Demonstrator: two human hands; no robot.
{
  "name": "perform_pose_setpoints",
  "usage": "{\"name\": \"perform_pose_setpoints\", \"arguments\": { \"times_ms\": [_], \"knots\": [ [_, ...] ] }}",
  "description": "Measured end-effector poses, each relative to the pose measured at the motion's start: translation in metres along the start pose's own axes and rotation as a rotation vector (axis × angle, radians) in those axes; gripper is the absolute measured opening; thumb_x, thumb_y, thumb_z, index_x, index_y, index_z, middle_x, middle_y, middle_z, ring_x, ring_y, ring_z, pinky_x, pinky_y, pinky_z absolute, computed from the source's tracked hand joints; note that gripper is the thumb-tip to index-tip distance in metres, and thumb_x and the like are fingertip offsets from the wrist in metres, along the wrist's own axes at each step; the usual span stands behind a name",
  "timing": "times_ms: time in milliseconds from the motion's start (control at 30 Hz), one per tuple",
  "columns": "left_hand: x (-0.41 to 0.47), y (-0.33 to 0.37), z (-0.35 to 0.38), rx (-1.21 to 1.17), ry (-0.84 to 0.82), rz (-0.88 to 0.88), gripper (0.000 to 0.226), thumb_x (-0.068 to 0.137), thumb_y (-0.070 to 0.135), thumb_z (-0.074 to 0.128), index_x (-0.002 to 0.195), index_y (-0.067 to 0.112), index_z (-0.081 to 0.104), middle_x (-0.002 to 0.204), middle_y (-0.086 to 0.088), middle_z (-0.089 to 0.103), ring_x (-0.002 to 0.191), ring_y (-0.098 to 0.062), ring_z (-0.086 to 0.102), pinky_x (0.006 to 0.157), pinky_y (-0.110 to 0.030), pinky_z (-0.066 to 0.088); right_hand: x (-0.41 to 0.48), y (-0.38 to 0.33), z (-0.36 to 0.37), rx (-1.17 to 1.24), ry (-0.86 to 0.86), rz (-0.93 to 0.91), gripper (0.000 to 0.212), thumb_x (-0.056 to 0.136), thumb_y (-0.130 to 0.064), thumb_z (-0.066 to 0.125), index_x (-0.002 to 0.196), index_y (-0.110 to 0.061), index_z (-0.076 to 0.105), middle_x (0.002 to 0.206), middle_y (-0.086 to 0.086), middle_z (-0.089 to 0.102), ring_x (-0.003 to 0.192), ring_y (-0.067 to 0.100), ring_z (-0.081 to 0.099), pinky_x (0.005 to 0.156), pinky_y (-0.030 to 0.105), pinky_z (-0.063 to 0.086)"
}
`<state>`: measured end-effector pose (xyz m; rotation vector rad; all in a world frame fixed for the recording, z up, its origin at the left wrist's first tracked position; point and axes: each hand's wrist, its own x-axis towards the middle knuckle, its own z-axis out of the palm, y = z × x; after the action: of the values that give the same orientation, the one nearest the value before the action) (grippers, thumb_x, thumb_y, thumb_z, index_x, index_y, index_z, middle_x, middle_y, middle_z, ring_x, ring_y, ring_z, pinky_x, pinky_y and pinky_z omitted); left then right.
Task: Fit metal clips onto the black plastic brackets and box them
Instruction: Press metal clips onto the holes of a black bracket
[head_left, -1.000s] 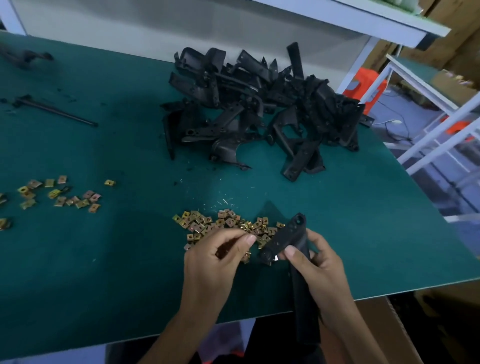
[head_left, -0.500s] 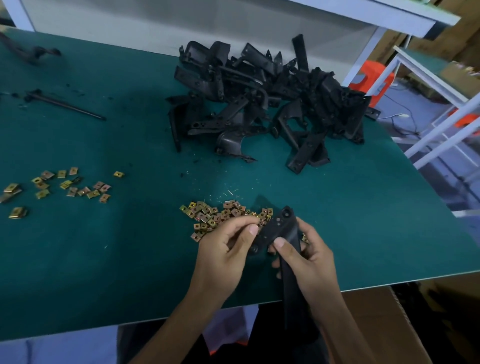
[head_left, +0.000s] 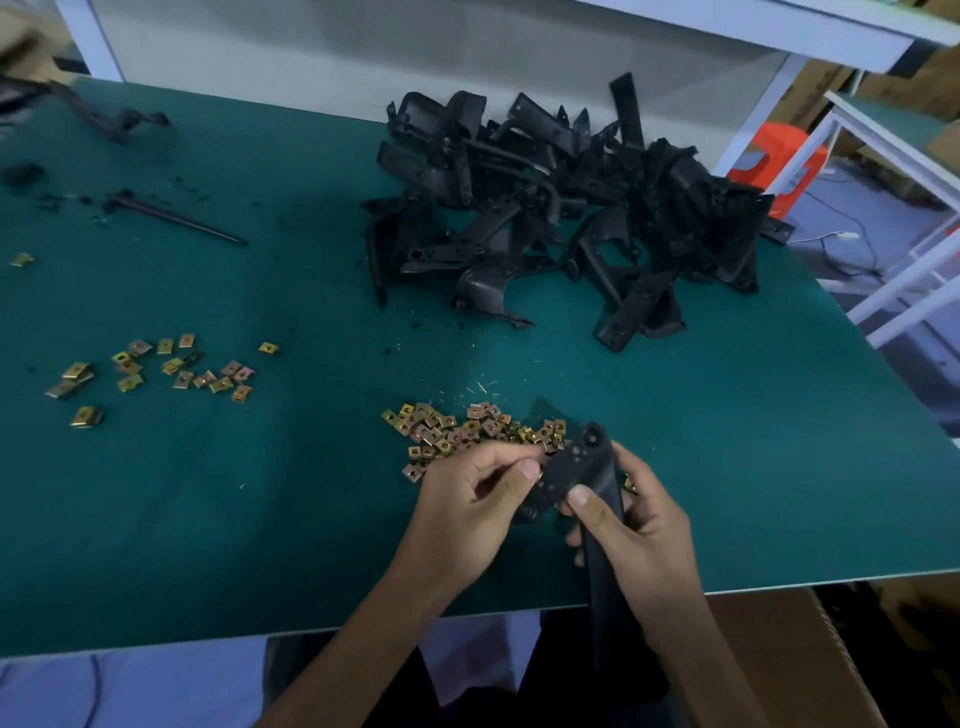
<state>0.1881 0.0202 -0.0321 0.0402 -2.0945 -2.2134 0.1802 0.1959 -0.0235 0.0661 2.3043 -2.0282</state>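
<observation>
My right hand (head_left: 631, 525) grips a long black plastic bracket (head_left: 576, 467) over the table's near edge, thumb on its upper arm. My left hand (head_left: 467, 512) pinches something small against the bracket's left side; a gold edge shows at the fingertips, likely a metal clip. Just behind the hands lies a heap of gold metal clips (head_left: 457, 431). A big pile of black brackets (head_left: 561, 208) fills the back middle of the green table (head_left: 260, 519).
A second scatter of clips (head_left: 171, 371) lies at the left. A thin black rod (head_left: 176, 215) and black scraps lie at the far left. A cardboard box (head_left: 779, 654) sits below the table edge at the right. White frame legs and an orange stool stand right.
My left hand closed in on the bracket's side. The bracket tilted slightly while my right hand kept its grip. The view shifted a little.
</observation>
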Motion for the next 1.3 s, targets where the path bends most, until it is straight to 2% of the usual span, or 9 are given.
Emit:
{"name": "perform_pose_setpoints", "arguments": {
  "times_ms": [200,367,500,633,800,900,1067,1200,1300],
  "knots": [
    [0.0,0.01,-0.012,0.087,-0.109,-0.012,0.017,0.095,0.027,0.064,0.1,0.041,0.071,0.093,0.017,0.077,0.085,0.002,0.071,0.071,-0.012,0.051,0.0,0.0,-0.001,-0.002,-0.029,-0.003,0.044,0.073,-0.037,0.078,0.114,-0.051,0.068,0.079,0.013,0.073,0.058,0.02,0.067,0.048,0.029,0.053],
    [0.002,0.015,-0.017,0.106,-0.145,-0.066,0.015,0.096,0.027,0.064,0.098,0.039,0.073,0.087,0.004,0.076,0.076,-0.006,0.068,0.071,-0.031,0.057,0.001,-0.001,-0.002,0.029,-0.039,0.018,0.043,0.072,-0.035,0.079,0.113,-0.044,0.069,0.078,0.014,0.073,0.057,0.021,0.066,0.048,0.029,0.053],
    [0.0,0.015,-0.02,0.108,-0.166,-0.097,0.019,0.098,0.019,0.064,0.097,0.033,0.076,0.085,0.003,0.077,0.07,-0.002,0.064,0.067,-0.021,0.054,0.001,0.001,0.0,0.022,-0.034,0.03,0.05,0.072,-0.032,0.079,0.121,-0.03,0.065,0.078,0.015,0.072,0.057,0.022,0.066,0.047,0.03,0.052],
    [0.004,0.02,-0.019,0.147,-0.201,-0.079,0.016,0.097,0.016,0.065,0.099,0.028,0.076,0.09,0.013,0.078,0.081,0.003,0.07,0.071,-0.01,0.049,0.002,0.004,0.001,0.009,-0.039,0.021,0.045,0.075,-0.032,0.077,0.118,-0.035,0.065,0.079,0.013,0.073,0.058,0.021,0.066,0.049,0.03,0.053],
    [-0.001,0.021,-0.014,0.201,-0.222,-0.135,0.022,0.093,0.032,0.069,0.114,0.026,0.073,0.099,0.019,0.076,0.095,0.003,0.07,0.087,-0.02,0.055,0.002,0.004,0.003,0.03,-0.007,-0.003,0.043,0.073,-0.031,0.078,0.114,-0.031,0.065,0.074,0.014,0.071,0.055,0.02,0.065,0.048,0.028,0.052],
    [-0.009,0.022,-0.008,0.404,-0.069,-0.068,0.039,0.076,0.06,0.07,0.109,0.039,0.068,0.101,0.035,0.067,0.098,0.016,0.059,0.085,-0.002,0.043,0.002,0.005,0.004,0.049,0.022,-0.009,0.041,0.074,-0.03,0.078,0.113,-0.029,0.064,0.074,0.013,0.071,0.056,0.019,0.064,0.049,0.028,0.053],
    [-0.013,0.021,0.003,0.69,0.09,0.211,0.019,0.082,0.037,0.079,0.088,0.021,0.069,0.085,0.016,0.062,0.086,-0.003,0.05,0.075,-0.012,0.039,0.0,0.007,0.005,0.054,0.044,-0.035,0.036,0.075,-0.033,0.079,0.108,-0.035,0.066,0.074,0.011,0.07,0.056,0.019,0.063,0.05,0.029,0.053],
    [-0.012,0.025,-0.005,0.638,0.012,0.175,0.017,0.086,0.038,0.075,0.092,0.023,0.071,0.084,0.021,0.06,0.088,0.003,0.053,0.074,-0.007,0.038,0.0,0.008,0.006,0.047,0.038,-0.046,0.036,0.076,-0.034,0.079,0.108,-0.039,0.066,0.075,0.013,0.07,0.056,0.019,0.064,0.051,0.029,0.054],
    [0.003,0.024,-0.037,0.634,-0.031,0.116,0.016,0.098,0.037,0.061,0.106,0.031,0.072,0.099,0.022,0.068,0.095,0.005,0.058,0.079,-0.011,0.041,0.0,0.008,0.005,0.05,0.036,-0.031,0.04,0.074,-0.04,0.08,0.111,-0.04,0.065,0.077,0.014,0.071,0.058,0.019,0.065,0.052,0.029,0.054]
  ]
}}
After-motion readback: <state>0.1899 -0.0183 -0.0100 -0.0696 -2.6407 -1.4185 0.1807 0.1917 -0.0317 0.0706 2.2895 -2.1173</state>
